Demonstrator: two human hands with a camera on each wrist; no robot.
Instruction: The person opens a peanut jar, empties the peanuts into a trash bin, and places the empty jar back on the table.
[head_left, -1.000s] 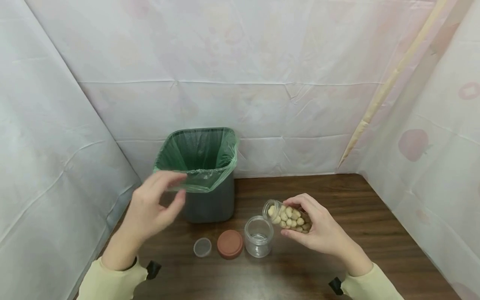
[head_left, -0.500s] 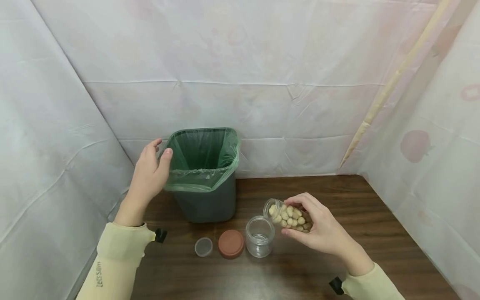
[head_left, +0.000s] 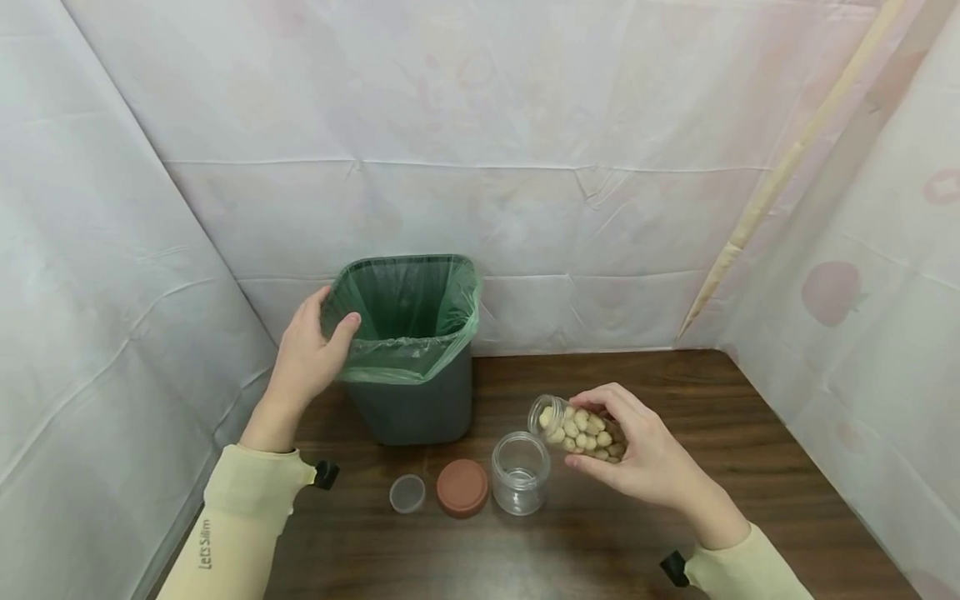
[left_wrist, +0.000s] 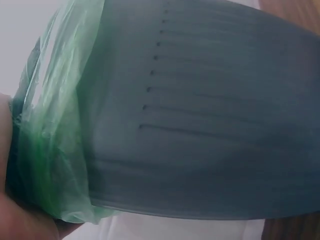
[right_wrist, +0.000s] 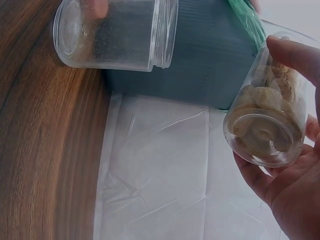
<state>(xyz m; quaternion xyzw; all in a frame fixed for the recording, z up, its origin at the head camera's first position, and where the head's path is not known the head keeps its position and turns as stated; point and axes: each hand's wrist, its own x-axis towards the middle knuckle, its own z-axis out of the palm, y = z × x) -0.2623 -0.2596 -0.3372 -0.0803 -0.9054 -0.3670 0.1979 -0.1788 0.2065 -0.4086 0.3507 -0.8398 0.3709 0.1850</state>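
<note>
In the head view my left hand (head_left: 306,354) grips the left rim of a dark trash can (head_left: 420,408), its thumb over the green bag (head_left: 405,367) that lines it. The left wrist view shows the can's ribbed side (left_wrist: 210,120) and the bag folded over the rim, with part of the hand at the lower left. My right hand (head_left: 637,454) holds a clear jar of pale nuts (head_left: 581,433) tilted, its open mouth pointing left. That mouth is right at the rim of an empty clear jar (head_left: 520,483) standing upright on the table. The nuts stay inside the tilted jar.
Left of the empty jar lie a reddish-brown lid (head_left: 462,488) and a small clear round lid (head_left: 407,493). The dark wood table (head_left: 630,550) meets pale curtains (head_left: 570,217) at the back and sides.
My left hand has moved up from in front of the trash can to its left rim and taken hold there. The right hand and the jar of nuts have hardly moved.
</note>
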